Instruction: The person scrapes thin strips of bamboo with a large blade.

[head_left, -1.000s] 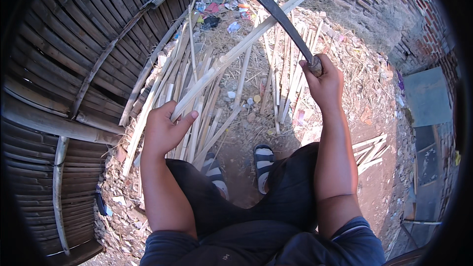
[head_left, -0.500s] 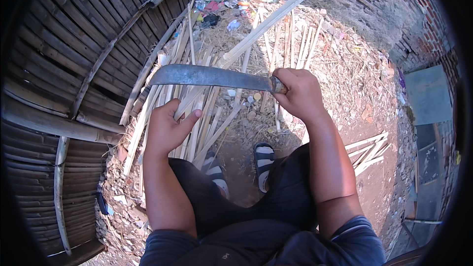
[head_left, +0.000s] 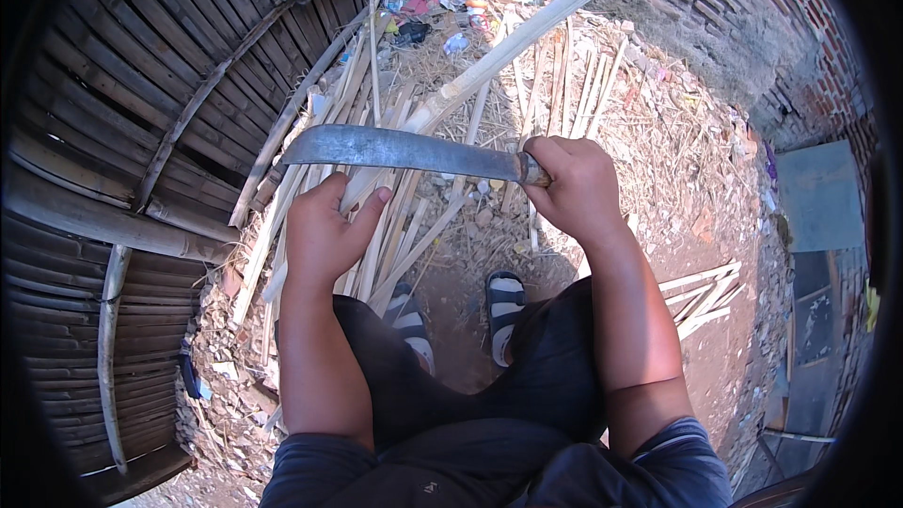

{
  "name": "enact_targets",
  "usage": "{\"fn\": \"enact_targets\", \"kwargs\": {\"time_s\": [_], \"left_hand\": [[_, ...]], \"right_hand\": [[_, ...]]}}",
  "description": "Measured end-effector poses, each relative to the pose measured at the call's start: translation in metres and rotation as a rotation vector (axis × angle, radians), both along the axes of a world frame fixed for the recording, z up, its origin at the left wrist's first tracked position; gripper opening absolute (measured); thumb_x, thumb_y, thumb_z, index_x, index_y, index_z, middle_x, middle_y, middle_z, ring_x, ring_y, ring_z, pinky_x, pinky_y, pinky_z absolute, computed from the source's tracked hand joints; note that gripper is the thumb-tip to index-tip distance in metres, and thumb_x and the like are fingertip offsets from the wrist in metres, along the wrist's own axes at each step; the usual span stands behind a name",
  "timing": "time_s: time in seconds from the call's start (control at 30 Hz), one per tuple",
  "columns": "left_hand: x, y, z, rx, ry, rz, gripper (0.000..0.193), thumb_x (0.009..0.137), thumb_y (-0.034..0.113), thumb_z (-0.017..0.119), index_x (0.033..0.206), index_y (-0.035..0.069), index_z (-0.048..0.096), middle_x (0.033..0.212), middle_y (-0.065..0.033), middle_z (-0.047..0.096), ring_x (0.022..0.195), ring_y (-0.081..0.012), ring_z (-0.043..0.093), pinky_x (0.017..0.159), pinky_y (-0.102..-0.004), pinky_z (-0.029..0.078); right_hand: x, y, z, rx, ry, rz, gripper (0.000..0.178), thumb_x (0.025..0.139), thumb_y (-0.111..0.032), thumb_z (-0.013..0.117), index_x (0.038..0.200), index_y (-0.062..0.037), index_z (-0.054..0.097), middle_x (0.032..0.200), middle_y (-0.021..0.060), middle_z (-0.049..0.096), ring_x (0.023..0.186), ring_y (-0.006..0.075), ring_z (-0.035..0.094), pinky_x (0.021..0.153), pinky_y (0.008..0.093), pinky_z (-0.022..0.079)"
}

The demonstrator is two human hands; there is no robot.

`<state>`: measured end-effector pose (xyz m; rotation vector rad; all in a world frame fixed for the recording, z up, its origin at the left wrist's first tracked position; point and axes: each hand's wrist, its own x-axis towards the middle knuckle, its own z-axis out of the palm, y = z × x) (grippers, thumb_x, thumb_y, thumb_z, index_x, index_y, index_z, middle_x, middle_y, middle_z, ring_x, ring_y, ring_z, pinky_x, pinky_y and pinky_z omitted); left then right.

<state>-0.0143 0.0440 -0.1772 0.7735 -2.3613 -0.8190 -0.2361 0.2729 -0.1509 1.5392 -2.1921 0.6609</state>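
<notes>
In my right hand (head_left: 576,183), fingers wrapped round its wooden handle, is a machete (head_left: 404,150). Its broad grey blade points left and lies across a long pale bamboo strip (head_left: 555,14), hiding part of it. That strip slants from my left hand (head_left: 324,226) up to the far right, with a joint ring partway along. My left fingers curl round the strip's near end, thumb along its side, just below the blade. Whether the edge bites into the strip I cannot tell.
Many split bamboo strips (head_left: 400,216) lie on the littered ground ahead and left. A smaller stack of strips (head_left: 701,296) is at the right. A bamboo slat wall (head_left: 122,113) rises at the left, a brick wall (head_left: 781,28) far right. My sandalled feet (head_left: 505,310) stand below.
My left hand has moved slightly forward along with the bamboo strip, whose far end now sits a little further right. The machete remains nearly where it was, across the strip.
</notes>
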Motion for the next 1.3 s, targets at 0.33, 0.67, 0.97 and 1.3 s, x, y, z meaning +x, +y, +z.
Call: {"fn": "enact_targets", "kwargs": {"time_s": [0.33,0.67,0.97,1.3], "left_hand": [[0.003,-0.003,0.005,-0.02,-0.064,0.043,0.045,0.089,0.042,0.083,0.081,0.001,0.066,0.069,-0.0192,0.067,0.062,-0.0391,0.067,0.059,-0.046,0.051],[0.004,-0.006,0.004,-0.08,-0.093,0.052,0.045,0.088,0.042,0.083,0.082,0.001,0.066,0.067,-0.0195,0.065,0.061,-0.0393,0.065,0.058,-0.0461,0.05],[0.005,-0.01,0.001,-0.071,-0.078,0.053,0.044,0.088,0.041,0.084,0.084,0.0,0.068,0.067,-0.0192,0.065,0.061,-0.038,0.065,0.058,-0.046,0.049],[0.006,-0.007,0.003,0.004,-0.056,0.023,0.04,0.088,0.036,0.086,0.085,0.0,0.07,0.066,-0.0181,0.066,0.057,-0.0332,0.064,0.057,-0.0425,0.049]], "right_hand": [[-0.023,0.017,0.004,-0.129,-0.308,-0.353,0.025,0.081,-0.016,0.084,0.099,-0.0085,0.069,0.084,0.0135,0.071,0.079,0.0368,0.071,0.068,0.0438,0.055],[0.004,-0.004,0.001,-0.018,-0.035,-0.088,0.027,0.072,-0.012,0.083,0.092,-0.0097,0.066,0.075,0.0101,0.066,0.072,0.0348,0.069,0.064,0.047,0.053],[-0.035,0.023,0.003,-0.124,-0.252,-0.435,0.022,0.084,-0.021,0.083,0.099,-0.0096,0.071,0.085,0.0166,0.072,0.079,0.0397,0.071,0.067,0.0476,0.054],[-0.008,0.003,0.002,-0.049,-0.072,-0.145,0.027,0.072,-0.011,0.083,0.093,-0.0091,0.065,0.08,0.0104,0.068,0.075,0.0352,0.07,0.066,0.0464,0.055]]}}
